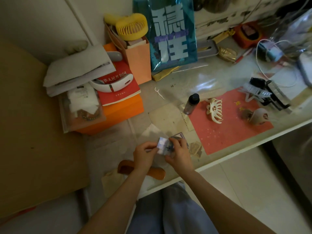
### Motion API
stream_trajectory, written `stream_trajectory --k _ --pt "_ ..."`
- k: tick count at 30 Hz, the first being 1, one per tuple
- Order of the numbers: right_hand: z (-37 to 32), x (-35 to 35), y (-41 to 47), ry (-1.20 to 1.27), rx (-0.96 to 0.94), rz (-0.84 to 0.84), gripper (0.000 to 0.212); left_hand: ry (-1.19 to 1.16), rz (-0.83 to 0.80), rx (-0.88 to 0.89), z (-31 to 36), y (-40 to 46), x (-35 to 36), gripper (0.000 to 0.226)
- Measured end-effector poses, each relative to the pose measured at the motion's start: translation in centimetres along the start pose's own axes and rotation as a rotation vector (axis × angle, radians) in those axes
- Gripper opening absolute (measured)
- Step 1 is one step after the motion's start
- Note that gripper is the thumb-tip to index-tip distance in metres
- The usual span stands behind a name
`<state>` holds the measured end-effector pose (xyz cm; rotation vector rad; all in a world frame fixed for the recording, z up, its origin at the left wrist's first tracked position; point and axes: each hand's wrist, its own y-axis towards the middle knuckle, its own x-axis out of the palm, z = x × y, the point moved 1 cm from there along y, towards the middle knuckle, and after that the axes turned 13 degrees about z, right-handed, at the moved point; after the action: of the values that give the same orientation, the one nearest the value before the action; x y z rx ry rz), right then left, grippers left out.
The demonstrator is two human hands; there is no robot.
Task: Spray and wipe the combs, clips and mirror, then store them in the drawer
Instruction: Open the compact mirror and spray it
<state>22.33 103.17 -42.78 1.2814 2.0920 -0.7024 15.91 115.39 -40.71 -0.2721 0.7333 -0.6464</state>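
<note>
Cluttered tabletop in dim light, wiping step under way near its front edge.

Both hands work one small shiny item, prob the mirror, w/ what looks like a wipe; too blurred to tell them apart. Left hand pinches its left side, right hand curls round the right side. It's held just above the front edge, glossy face up toward the camera; long axis unclear. Brown wooden comb lies under the left wrist, long axis along the front edge. Spray bottle stands mid-table; cream claw clip beside it on the red mat, dark clips toward the right edge. Next, I'd judge: finish rubbing, set it down, do clips. Drawer not in view.
</note>
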Motion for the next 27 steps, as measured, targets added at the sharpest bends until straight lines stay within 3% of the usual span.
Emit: stream_trajectory --k 3,8,16,20,27 --pt "-0.9 -1.4 -0.3 0.047 -0.018 0.046 0.070 -0.076 -0.058 -0.015 2.0 -0.4 -1.2 0.015" --pt "-4.2 -5.9 0.6 0.184 -0.098 0.160 0.065 -0.205 -0.175 0.173 6.4 -1.6 -4.1 0.025" --pt "-10.0 -15.6 2.8 0.346 -0.288 0.099 0.061 -0.220 -0.409 0.460 16.4 -3.9 -8.6 0.058" --pt "-12.2 -19.8 4.9 0.378 -0.375 0.077 0.055 -0.229 -0.381 0.601 20.4 -4.2 -9.0 0.070" --pt "-14.3 -27.2 10.5 0.446 -0.533 -0.002 0.059 -0.374 -0.237 0.679 27.7 -5.0 -7.9 0.063"
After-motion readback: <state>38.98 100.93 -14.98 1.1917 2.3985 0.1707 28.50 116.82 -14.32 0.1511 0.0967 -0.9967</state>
